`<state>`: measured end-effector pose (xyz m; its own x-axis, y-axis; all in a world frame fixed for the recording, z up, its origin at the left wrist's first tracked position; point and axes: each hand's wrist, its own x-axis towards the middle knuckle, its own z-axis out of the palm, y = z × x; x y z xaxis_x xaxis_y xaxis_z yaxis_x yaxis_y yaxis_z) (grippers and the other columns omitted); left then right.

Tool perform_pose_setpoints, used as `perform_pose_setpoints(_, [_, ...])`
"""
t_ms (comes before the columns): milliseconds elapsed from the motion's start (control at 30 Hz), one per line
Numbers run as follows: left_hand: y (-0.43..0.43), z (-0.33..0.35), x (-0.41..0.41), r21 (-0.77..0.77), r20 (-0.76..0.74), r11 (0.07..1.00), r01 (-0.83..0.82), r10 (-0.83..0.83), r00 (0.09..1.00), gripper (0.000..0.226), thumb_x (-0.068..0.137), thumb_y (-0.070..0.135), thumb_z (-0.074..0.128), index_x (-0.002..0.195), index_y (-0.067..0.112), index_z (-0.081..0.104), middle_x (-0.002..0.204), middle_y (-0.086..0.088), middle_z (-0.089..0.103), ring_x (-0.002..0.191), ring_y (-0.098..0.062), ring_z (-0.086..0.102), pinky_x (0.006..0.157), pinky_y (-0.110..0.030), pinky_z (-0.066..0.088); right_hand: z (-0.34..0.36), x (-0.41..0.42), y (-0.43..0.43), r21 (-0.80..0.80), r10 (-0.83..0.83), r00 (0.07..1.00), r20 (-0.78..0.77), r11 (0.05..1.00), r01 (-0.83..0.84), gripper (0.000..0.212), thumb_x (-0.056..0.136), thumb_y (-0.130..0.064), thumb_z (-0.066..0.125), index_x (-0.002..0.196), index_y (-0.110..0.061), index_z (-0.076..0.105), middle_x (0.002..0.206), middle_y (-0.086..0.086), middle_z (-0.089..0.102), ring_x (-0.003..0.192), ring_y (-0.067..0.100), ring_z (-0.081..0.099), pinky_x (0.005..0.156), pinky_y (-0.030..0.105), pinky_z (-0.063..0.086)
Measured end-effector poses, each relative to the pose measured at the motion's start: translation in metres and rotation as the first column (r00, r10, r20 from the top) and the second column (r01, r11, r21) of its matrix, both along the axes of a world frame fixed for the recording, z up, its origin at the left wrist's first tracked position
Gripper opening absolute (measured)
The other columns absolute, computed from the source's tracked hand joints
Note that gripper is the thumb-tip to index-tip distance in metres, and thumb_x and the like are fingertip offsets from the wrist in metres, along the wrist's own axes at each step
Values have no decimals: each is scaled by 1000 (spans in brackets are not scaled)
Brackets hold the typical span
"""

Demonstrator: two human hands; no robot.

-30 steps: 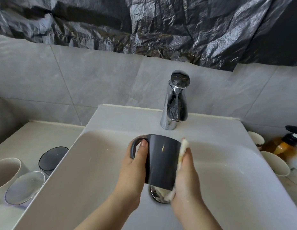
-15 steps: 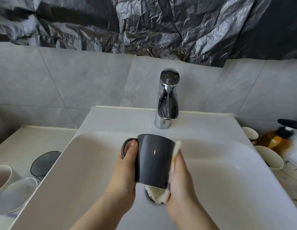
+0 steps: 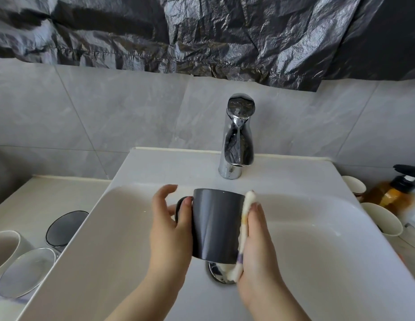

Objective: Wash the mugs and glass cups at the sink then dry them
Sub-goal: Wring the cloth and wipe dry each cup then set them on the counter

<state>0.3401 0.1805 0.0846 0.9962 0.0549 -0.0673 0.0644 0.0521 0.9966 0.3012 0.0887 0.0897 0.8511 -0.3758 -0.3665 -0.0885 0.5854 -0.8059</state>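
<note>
Over the white sink (image 3: 123, 239) I hold a dark grey mug (image 3: 214, 224), upright, with its handle to the left. My left hand (image 3: 169, 235) has its thumb on the handle and one finger behind it, while the other fingers are lifted off to the left. My right hand (image 3: 256, 249) presses a white sponge (image 3: 245, 225) flat against the mug's right side. The sponge's lower end hangs below the mug.
A chrome tap (image 3: 236, 140) stands behind the mug, with no water running, and the drain (image 3: 217, 274) lies under it. On the left counter stand a white mug (image 3: 3, 249), a clear glass (image 3: 25, 272) and a dark glass (image 3: 65, 228). At the right are two white cups (image 3: 384, 222) (image 3: 354, 187) and an amber soap bottle (image 3: 391, 193).
My left fingers have lifted away from the mug's back and spread to the left; the thumb stays at the handle. The sponge has slid a little higher along the mug's right side.
</note>
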Motion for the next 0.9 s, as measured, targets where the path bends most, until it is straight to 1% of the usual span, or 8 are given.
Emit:
perform_pose_setpoints(200, [-1,6,-5,-224,-215,954,199,-248,945,71,50,63,70,109,25,55,103,0,69,90,-14,68,71,-31,51,-2,-6,20,-459,102,985,137,888,-28,39,74,-65,41,111,-77,33,137,-45,26,126,-26,24,99,7,27])
perform_pose_setpoints(300, [5,9,1,-237,-217,943,234,-286,933,65,58,53,78,112,24,57,99,2,72,88,-12,69,74,-31,49,2,-4,13,-190,66,985,159,981,-35,39,80,-70,46,118,-61,48,133,-31,49,113,-18,48,90,13,44])
perform_pose_setpoints(400, [3,9,0,-221,-191,937,272,-315,930,59,62,57,67,111,27,56,101,4,70,88,-9,68,73,-28,47,-1,-7,-1,4,162,986,35,987,-162,48,83,-66,43,96,-28,70,89,-9,75,76,5,70,72,27,52])
perform_pose_setpoints(467, [1,8,-1,-209,-225,951,228,-273,935,65,59,62,71,110,26,52,102,1,67,89,-13,65,72,-30,48,-4,-7,3,-99,162,986,28,982,-159,47,79,-73,44,108,-42,64,110,-14,70,101,6,66,91,34,49])
perform_pose_setpoints(533, [4,5,3,-241,-267,949,205,-268,926,72,57,66,64,114,24,52,106,-2,68,96,-19,66,82,-39,52,-1,-9,14,-372,142,981,128,924,-85,46,68,-73,45,114,-71,42,142,-27,41,129,-7,40,106,21,33])
perform_pose_setpoints(600, [8,6,5,-293,-268,921,258,-338,902,85,57,73,71,122,21,53,116,-7,68,107,-26,65,96,-48,49,1,-6,17,-350,112,976,185,936,-41,47,68,-68,41,112,-80,30,148,-34,22,135,-16,20,106,11,23])
perform_pose_setpoints(733, [10,5,6,-250,-199,924,289,-342,918,83,52,69,66,119,22,57,117,-4,67,110,-23,63,99,-45,47,5,-5,7,36,155,985,81,987,-159,51,77,-72,43,117,-45,61,119,-13,67,114,10,60,100,38,45])
perform_pose_setpoints(900, [8,13,3,-12,-152,958,287,-285,946,48,72,70,57,87,26,68,99,0,73,92,-14,66,88,-33,49,11,-10,1,111,133,991,1,985,-132,54,85,-67,36,98,-28,71,94,-7,75,95,13,68,75,29,50])
